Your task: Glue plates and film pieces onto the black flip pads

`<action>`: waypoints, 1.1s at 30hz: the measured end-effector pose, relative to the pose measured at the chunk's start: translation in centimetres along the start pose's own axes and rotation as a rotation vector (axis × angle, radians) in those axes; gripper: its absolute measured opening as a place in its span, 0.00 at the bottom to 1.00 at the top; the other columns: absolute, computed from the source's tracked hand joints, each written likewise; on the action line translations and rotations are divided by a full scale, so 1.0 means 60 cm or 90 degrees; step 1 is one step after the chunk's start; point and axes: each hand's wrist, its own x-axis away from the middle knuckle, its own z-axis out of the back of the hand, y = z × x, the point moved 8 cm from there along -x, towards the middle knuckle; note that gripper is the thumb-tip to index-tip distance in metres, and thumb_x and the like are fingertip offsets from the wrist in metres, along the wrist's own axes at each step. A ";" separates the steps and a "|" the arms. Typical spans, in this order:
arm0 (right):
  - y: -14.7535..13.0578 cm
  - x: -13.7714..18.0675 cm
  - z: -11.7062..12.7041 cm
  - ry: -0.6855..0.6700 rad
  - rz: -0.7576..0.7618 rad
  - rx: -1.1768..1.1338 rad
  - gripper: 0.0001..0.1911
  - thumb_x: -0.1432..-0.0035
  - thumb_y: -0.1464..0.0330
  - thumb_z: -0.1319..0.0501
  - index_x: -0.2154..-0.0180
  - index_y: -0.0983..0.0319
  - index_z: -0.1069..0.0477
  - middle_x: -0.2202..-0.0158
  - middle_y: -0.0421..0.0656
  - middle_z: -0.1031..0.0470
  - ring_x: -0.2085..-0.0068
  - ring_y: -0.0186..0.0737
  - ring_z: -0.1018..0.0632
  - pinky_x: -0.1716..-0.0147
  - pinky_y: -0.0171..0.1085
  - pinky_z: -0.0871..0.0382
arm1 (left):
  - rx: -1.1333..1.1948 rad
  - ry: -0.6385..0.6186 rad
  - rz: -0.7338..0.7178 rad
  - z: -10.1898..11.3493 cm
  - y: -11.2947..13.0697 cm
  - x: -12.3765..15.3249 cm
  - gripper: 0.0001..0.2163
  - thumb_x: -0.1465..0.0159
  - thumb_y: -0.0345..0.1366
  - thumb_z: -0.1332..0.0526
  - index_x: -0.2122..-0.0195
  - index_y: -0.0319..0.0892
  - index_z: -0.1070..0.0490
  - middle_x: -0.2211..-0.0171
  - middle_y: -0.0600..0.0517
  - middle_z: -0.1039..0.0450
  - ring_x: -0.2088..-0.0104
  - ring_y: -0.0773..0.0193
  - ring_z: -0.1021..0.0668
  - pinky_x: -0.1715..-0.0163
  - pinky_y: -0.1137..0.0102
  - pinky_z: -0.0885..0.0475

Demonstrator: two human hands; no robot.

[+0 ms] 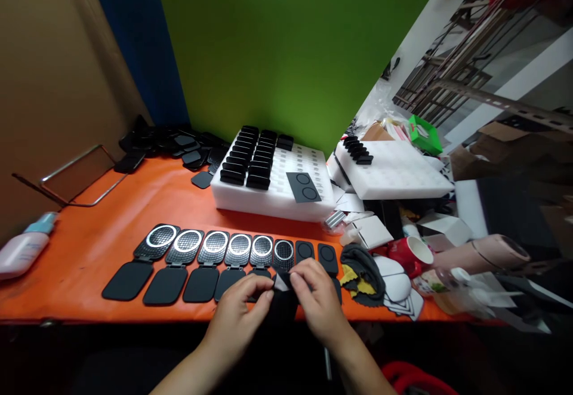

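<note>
My left hand (239, 311) and my right hand (319, 299) meet at the near edge of the orange table (89, 246). Both pinch a small black piece with a pale corner (283, 287) between their fingertips. Just beyond them lies a row of black hinged cases (215, 258), opened flat. Several on the left carry a silver ring around a mesh disc (188, 240). The two at the right end (316, 253) show only plain dark circles.
A white foam tray (286, 198) with black parts in its slots stands behind the row, a second foam tray (398, 174) to its right. Loose black cases (179, 147) are heaped at the back left. A red cup (409, 255), dark cloth (364, 267) and clutter sit right; a bottle (24, 249) lies left.
</note>
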 end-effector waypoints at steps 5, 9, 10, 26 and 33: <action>0.099 0.006 0.060 0.196 -0.257 -0.377 0.12 0.47 0.58 0.42 0.68 0.60 0.34 0.86 0.33 0.37 0.83 0.31 0.35 0.81 0.30 0.39 | 0.083 -0.031 0.131 -0.001 -0.055 0.004 0.08 0.44 0.40 0.44 0.70 0.41 0.32 0.73 0.53 0.30 0.70 0.63 0.27 0.69 0.72 0.34; 0.108 0.014 0.098 0.248 -0.243 -0.494 0.12 0.48 0.59 0.40 0.65 0.60 0.33 0.69 0.42 0.26 0.68 0.39 0.25 0.70 0.36 0.31 | -0.051 -0.118 0.095 -0.017 -0.055 0.016 0.06 0.42 0.36 0.46 0.73 0.42 0.34 0.76 0.54 0.32 0.73 0.64 0.29 0.73 0.73 0.36; 0.105 0.015 0.099 0.232 -0.232 -0.493 0.13 0.47 0.57 0.42 0.65 0.60 0.33 0.68 0.43 0.26 0.66 0.40 0.25 0.70 0.37 0.31 | -0.100 -0.139 0.064 -0.022 -0.047 0.017 0.06 0.42 0.35 0.47 0.73 0.42 0.33 0.75 0.54 0.32 0.72 0.64 0.29 0.72 0.73 0.36; 0.146 -0.041 0.024 0.046 -0.194 -0.188 0.11 0.54 0.61 0.37 0.72 0.62 0.34 0.72 0.39 0.32 0.67 0.36 0.30 0.68 0.33 0.37 | -0.376 -0.198 -0.299 -0.093 -0.030 -0.001 0.09 0.41 0.28 0.49 0.63 0.45 0.32 0.56 0.50 0.28 0.55 0.60 0.27 0.48 0.58 0.39; 0.181 -0.064 -0.026 -0.055 -0.204 -0.111 0.08 0.51 0.63 0.41 0.74 0.61 0.36 0.78 0.35 0.38 0.75 0.33 0.34 0.74 0.31 0.41 | -0.391 -0.198 -0.284 -0.093 -0.035 0.000 0.10 0.41 0.29 0.50 0.61 0.44 0.32 0.56 0.50 0.28 0.54 0.59 0.27 0.48 0.59 0.38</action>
